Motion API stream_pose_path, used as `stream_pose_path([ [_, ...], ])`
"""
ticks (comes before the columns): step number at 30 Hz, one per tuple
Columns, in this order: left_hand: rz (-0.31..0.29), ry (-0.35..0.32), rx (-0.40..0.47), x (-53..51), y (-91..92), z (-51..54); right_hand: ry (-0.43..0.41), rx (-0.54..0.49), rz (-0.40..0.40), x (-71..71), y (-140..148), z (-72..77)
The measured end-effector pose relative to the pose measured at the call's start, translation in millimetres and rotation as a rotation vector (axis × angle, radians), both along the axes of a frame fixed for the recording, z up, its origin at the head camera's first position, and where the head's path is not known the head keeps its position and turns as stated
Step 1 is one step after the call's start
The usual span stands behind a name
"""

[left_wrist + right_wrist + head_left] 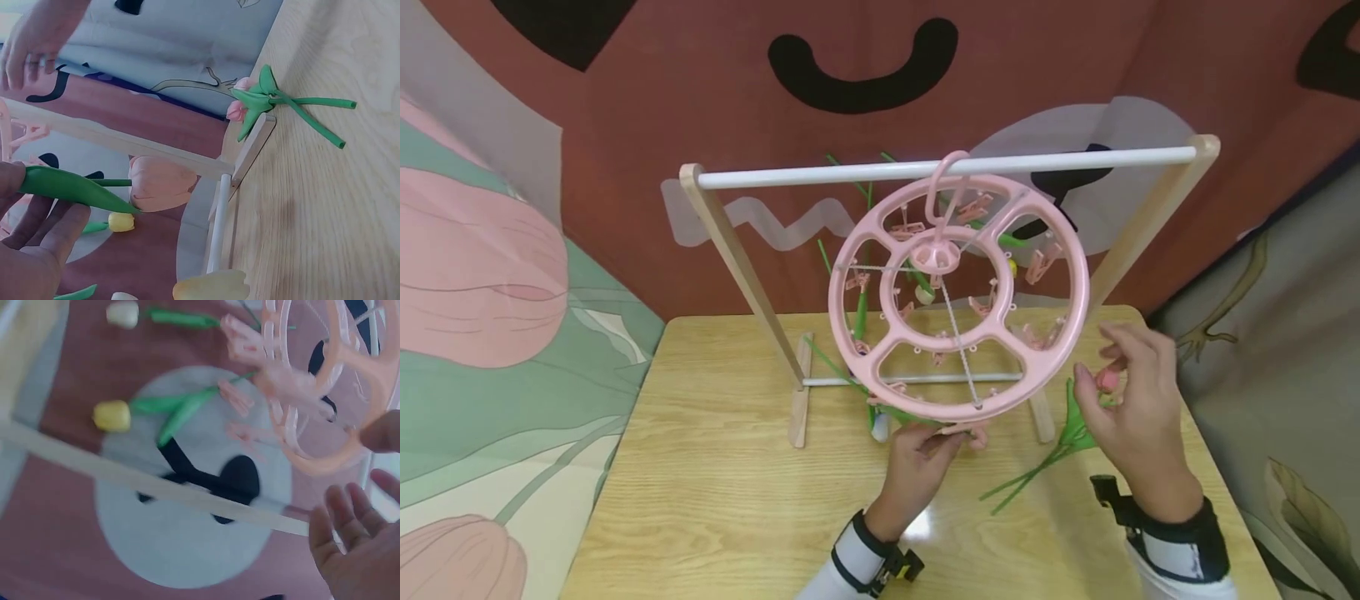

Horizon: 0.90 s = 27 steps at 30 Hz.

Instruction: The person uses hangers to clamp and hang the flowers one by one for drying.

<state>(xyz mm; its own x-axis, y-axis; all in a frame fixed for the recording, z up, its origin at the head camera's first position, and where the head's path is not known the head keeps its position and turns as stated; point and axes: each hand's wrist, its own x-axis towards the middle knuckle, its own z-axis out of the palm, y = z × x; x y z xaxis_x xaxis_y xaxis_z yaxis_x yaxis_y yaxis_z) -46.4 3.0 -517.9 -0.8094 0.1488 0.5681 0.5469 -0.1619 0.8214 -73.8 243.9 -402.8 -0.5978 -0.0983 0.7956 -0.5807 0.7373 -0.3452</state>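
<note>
A pink hanger wheel (1037, 367) with clips hangs from a white bar (865, 173). Below its front rim, my left hand (917, 471) pinches a tulip by its green leaf (75, 187); the pink bloom (161, 183) points away from the fingers in the left wrist view. My right hand (1138, 408) is right of the wheel, fingers apart and slightly bent, holding nothing. In the right wrist view this hand (359, 550) is beside the wheel's rim (312, 465). A yellow tulip (112, 416) and a white tulip (122, 314) hang from clips.
The wooden rack frame (741, 271) stands on the table (700, 500). Pink tulips with crossed green stems (1037, 471) lie right of its right foot (1041, 417). Behind the rack is a patterned cloth (625, 167).
</note>
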Motion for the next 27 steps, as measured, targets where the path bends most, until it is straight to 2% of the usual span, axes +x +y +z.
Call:
stream_pose_path([
  [2, 0.035, 0.001, -0.027, 1.0, -1.9, -2.0, 0.024, 0.102, -0.028, -7.2, 0.6, 10.3],
  [7, 0.08, 0.002, -0.041, 2.4, -4.3, -3.8, 0.037, 0.281, 0.027, -15.8, 1.7, 22.3],
  [10, 0.095, -0.006, -0.033, 0.7, -6.3, -5.5, 0.056, 0.282, 0.07, -15.3, -2.1, 23.9],
  [12, 0.138, -0.016, -0.045, 0.5, -9.5, -7.1, 0.07, 0.291, 0.08, -12.8, -5.8, 23.7],
  [17, 0.183, -0.035, -0.012, 1.7, -18.7, -10.5, 0.146, 0.278, 0.153, -5.8, -17.3, 17.3],
  [23, 0.21, -0.014, 0.015, -0.4, -27.8, -14.6, 0.252, 0.205, 0.27, 1.4, -33.5, 12.9],
  [27, 0.233, -0.046, 0.009, -1.8, -35.3, -15.2, 0.355, 0.176, 0.308, 4.1, -45.9, 14.5],
])
